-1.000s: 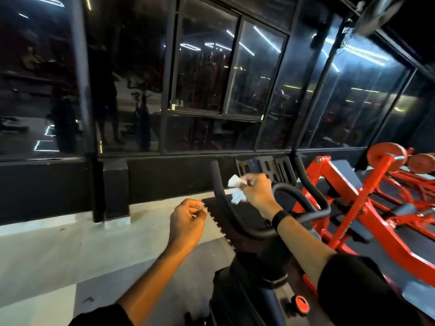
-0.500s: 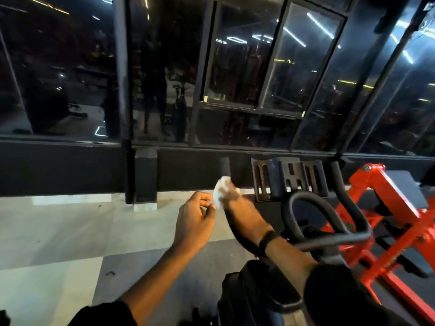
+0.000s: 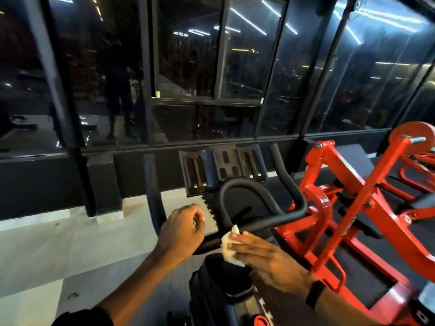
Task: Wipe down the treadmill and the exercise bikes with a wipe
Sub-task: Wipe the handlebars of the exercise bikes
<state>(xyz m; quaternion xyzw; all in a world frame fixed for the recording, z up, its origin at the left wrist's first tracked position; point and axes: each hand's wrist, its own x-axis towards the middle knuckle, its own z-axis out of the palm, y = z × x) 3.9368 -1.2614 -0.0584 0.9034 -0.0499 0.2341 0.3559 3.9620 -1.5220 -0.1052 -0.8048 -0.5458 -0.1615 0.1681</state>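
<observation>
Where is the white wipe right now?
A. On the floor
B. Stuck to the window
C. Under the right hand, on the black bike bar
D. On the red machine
C: the right hand presses the white wipe against the bike's black handlebar with straight fingers.
</observation>
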